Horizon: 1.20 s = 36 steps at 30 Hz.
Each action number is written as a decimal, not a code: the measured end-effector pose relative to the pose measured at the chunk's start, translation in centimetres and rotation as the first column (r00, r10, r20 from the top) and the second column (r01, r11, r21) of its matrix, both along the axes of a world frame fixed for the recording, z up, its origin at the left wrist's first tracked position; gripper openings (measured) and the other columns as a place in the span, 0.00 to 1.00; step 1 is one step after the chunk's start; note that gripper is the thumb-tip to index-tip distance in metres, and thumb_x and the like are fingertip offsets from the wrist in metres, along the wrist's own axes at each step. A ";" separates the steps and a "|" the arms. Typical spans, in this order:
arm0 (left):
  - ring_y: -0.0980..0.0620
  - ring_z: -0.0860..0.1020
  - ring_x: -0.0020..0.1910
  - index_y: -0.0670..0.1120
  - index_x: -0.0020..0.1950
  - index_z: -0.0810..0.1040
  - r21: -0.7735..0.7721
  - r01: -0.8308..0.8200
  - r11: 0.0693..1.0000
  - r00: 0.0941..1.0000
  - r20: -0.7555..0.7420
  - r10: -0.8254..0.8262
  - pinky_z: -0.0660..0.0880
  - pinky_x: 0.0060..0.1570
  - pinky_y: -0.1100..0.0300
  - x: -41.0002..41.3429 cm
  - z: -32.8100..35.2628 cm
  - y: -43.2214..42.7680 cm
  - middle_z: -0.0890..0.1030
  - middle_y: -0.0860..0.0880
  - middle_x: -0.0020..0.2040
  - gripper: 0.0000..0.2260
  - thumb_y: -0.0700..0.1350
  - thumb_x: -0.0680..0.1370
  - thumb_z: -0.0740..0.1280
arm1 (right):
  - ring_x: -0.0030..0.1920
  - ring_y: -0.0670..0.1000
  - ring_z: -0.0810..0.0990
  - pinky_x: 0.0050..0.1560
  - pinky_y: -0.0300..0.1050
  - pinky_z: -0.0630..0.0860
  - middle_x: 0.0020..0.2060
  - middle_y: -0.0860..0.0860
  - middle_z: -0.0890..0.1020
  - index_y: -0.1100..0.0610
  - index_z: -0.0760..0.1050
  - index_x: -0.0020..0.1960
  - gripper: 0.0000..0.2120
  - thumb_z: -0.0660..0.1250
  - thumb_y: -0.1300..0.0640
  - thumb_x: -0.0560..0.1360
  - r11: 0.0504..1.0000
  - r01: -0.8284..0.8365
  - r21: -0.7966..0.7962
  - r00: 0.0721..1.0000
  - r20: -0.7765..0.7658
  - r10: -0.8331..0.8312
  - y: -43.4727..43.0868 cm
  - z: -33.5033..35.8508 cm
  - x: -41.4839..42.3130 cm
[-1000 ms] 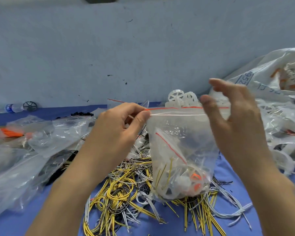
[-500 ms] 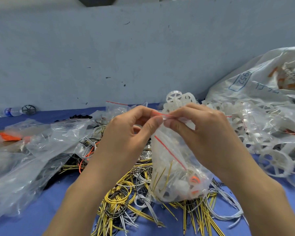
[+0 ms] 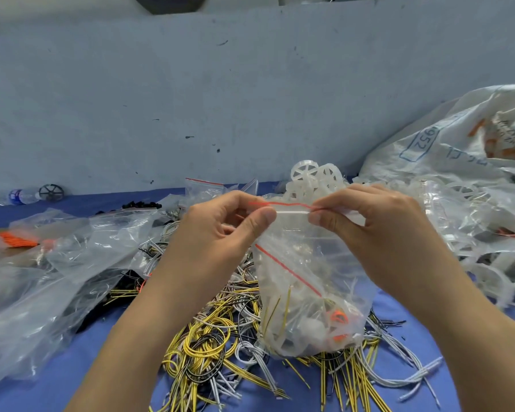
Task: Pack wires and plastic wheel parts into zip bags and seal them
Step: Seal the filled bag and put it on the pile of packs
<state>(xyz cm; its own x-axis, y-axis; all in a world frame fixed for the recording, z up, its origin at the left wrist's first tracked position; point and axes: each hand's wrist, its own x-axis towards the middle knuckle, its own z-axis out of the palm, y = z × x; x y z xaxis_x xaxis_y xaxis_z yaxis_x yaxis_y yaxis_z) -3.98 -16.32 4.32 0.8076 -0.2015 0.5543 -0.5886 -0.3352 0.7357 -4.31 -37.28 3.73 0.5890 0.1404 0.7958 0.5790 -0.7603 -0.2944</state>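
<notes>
left hand [image 3: 220, 230] pinches zip bag [image 3: 306, 281] top edge | right hand [image 3: 378, 230] pinches same edge alongside | wires [image 3: 208, 346] on desk below both

Counter [image 3: 72, 379]: blue. Zip bag [image 3: 306, 263]: clear, red seal line. Wire pile [image 3: 208, 349]: yellow, black, white. Wheels [image 3: 305, 173]: translucent white. Wall [image 3: 191, 99]: pale blue-grey, dark specks.
</notes>
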 end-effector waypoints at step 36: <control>0.60 0.79 0.42 0.56 0.49 0.80 0.459 -0.260 0.849 0.949 0.285 0.136 0.78 0.43 0.52 -0.3 1.7 -1.0 0.80 0.60 0.41 0.16 0.63 0.77 0.57 | 0.41 0.37 0.78 0.43 0.25 0.68 0.37 0.36 0.81 0.39 0.78 0.42 0.08 0.75 0.51 0.71 0.986 -0.029 0.162 0.999 -0.025 0.033 -2.1 0.3 -0.6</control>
<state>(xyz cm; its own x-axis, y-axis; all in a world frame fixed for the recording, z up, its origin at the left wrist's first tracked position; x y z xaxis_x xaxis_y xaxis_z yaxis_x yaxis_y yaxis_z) -4.30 -17.31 5.97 0.7193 -0.3436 0.6037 -0.6032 -0.7401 0.2974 -4.92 -39.36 4.07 0.6086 0.0299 0.7929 0.5914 -0.6834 -0.4281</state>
